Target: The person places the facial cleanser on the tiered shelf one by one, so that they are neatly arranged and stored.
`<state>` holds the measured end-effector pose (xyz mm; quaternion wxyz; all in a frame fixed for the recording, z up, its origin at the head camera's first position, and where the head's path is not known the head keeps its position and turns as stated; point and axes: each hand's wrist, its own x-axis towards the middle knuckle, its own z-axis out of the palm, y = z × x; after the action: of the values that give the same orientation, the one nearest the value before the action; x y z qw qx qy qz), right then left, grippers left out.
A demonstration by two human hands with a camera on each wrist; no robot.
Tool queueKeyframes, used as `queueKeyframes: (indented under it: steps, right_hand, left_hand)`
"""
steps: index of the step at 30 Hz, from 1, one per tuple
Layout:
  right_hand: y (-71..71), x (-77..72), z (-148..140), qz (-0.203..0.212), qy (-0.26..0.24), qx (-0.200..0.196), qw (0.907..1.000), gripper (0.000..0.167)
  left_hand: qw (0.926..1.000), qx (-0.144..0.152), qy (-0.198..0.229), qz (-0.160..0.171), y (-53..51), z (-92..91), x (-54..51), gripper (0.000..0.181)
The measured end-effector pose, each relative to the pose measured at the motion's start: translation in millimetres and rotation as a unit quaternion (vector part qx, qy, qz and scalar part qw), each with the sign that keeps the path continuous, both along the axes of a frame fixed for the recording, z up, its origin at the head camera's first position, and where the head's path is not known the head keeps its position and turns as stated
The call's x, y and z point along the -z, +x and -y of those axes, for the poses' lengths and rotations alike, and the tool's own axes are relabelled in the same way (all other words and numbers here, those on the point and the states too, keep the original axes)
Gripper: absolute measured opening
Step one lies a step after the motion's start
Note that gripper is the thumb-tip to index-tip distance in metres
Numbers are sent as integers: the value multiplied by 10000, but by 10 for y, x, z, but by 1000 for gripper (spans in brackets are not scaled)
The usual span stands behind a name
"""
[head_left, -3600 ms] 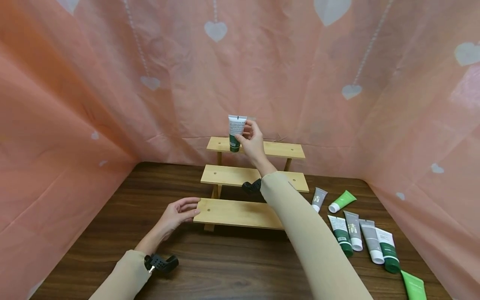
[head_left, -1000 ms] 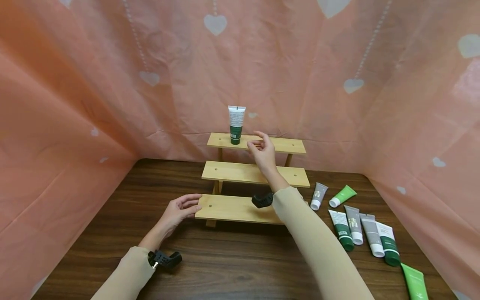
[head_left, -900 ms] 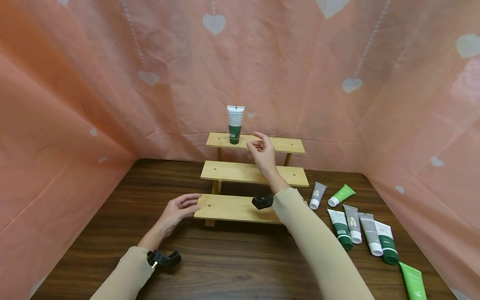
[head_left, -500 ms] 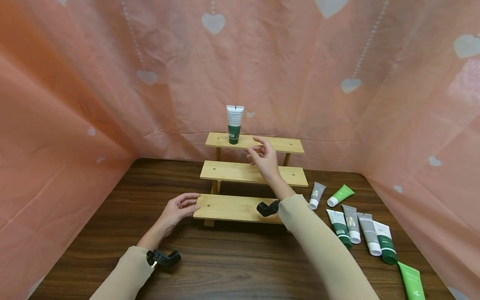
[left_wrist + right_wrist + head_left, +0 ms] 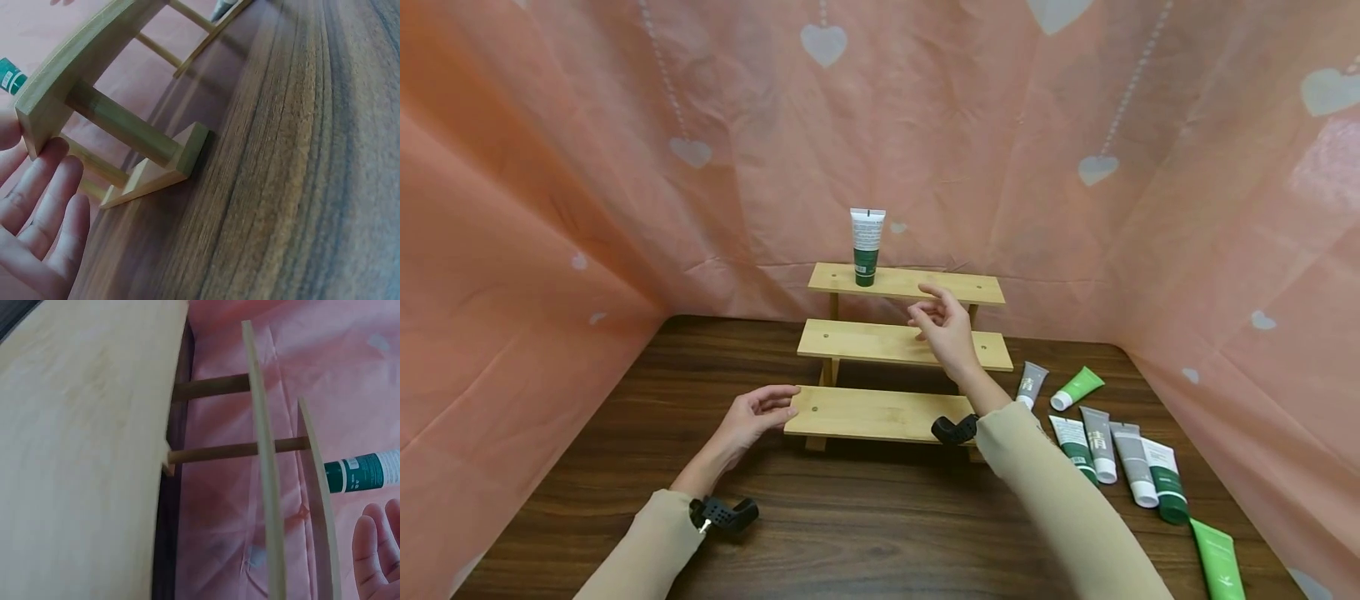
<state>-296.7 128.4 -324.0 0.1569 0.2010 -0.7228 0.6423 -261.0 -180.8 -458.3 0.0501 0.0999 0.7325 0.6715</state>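
A three-tier wooden display shelf (image 5: 865, 414) stands on the table. My left hand (image 5: 752, 423) holds the left end of its lowest board; in the left wrist view the thumb and fingers (image 5: 47, 215) lie on either side of the board's corner. On the top board, left of its middle, a white-and-green squeeze tube (image 5: 866, 247) stands upright on its cap. My right hand (image 5: 947, 332) is in front of the middle board, right of and below that tube, with loosely bent fingers holding nothing. The right wrist view shows the fingers (image 5: 369, 550) apart from the tube.
Several squeeze tubes lie right of the shelf: grey ones (image 5: 1099, 443), a green one (image 5: 1078, 387), white-and-green ones (image 5: 1165, 479) and a larger green one (image 5: 1217, 558) near the front right. A pink curtain (image 5: 737, 208) hangs behind the dark wooden table (image 5: 820, 525).
My right hand has set the white-and-green tube upright on the top board, let go, and drawn back down and to the right. My left hand has stayed at the lowest board.
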Motion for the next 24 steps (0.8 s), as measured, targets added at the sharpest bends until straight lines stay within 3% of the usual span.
queueKeyframes:
  steps: [12, 19, 24]
  right_hand:
    - [129, 144, -268, 97, -72, 148, 9998, 40]
    - [65, 389, -444, 289, -204, 245, 9991, 39]
    - [94, 433, -520, 209, -190, 326, 9991, 38]
  left_hand:
    - [9996, -4, -210, -167, 14, -70, 0, 45]
    - [9995, 69, -254, -188, 16, -92, 5, 47]
    - [9998, 89, -138, -64, 35, -94, -35, 47]
